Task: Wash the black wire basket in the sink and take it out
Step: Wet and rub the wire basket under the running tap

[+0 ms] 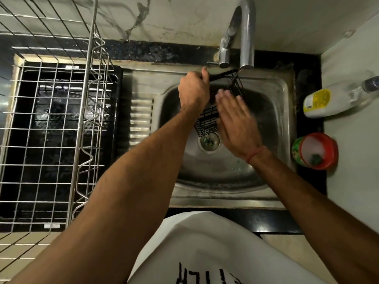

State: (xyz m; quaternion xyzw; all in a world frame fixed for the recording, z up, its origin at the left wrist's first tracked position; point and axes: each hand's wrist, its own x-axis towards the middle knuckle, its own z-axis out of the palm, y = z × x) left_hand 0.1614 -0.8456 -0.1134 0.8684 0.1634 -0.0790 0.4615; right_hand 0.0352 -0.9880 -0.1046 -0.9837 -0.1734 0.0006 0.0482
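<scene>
White cloth (pixel 205 242) with black lettering, worn by the person, fills the bottom edge at six o'clock, and two bare forearms are stretched from it toward the sink (pixel 285 85). Over the steel basin, the black wire basket (pixel 207 119) is held tilted, its upper end just under the tap (pixel 247 33) at twelve o'clock and its lower end above the drain (pixel 209 141). Its top rim is gripped by the curled fingers of the left hand (pixel 193 91). Against its right side the right hand (pixel 233 117) is laid, fingers straight and close together, blurred. At three o'clock on the counter, a white bottle (pixel 320 102) is lying on its side, and nearer, a red-rimmed tub (pixel 315 151) is seen. At nine o'clock a metal dish rack (pixel 61 119) is set above a black tray (pixel 120 83).
</scene>
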